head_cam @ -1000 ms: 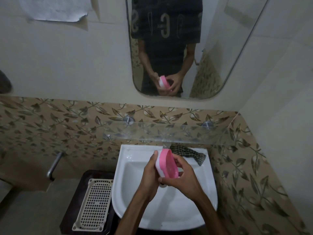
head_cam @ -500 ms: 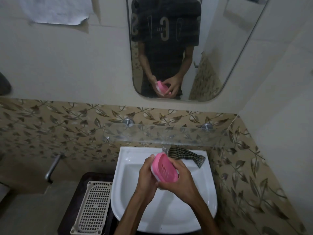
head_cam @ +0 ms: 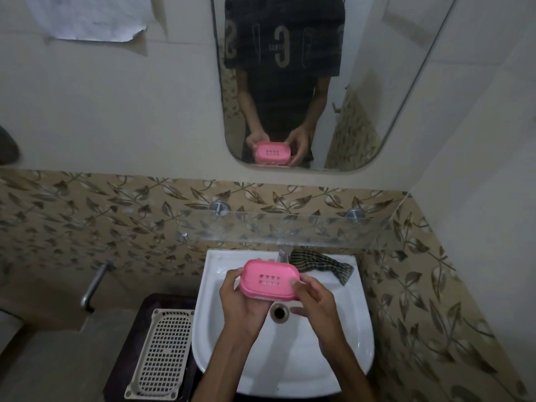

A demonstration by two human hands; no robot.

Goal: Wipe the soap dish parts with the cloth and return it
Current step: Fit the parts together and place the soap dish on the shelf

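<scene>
A person stands at a small white ceramic sink [head_cam: 342, 358] and holds a pink plastic soap dish [head_cam: 269, 280] level above the basin, just beyond the round drain hole [head_cam: 279, 312]. The dish is a rounded rectangle with smooth, glossy sides and two short rows of small slots cut through its middle. The left hand [head_cam: 240, 306] grips its left end, fingers curled around the edge. The right hand [head_cam: 314, 301] holds the right end, thumb on the rim and fingers curled below.

A dark checked cloth [head_cam: 319, 266] lies crumpled on the sink's far right rim, beside the metal tap [head_cam: 283, 255]. A clear glass shelf [head_cam: 290, 229] runs along the wall above the sink, against tiles patterned with brown leaves. To the left, a cream plastic tray [head_cam: 162, 355] with a square grid of holes rests on a dark counter [head_cam: 127, 343]. A rounded mirror [head_cam: 391, 82] on the far wall reflects the hands and dish.
</scene>
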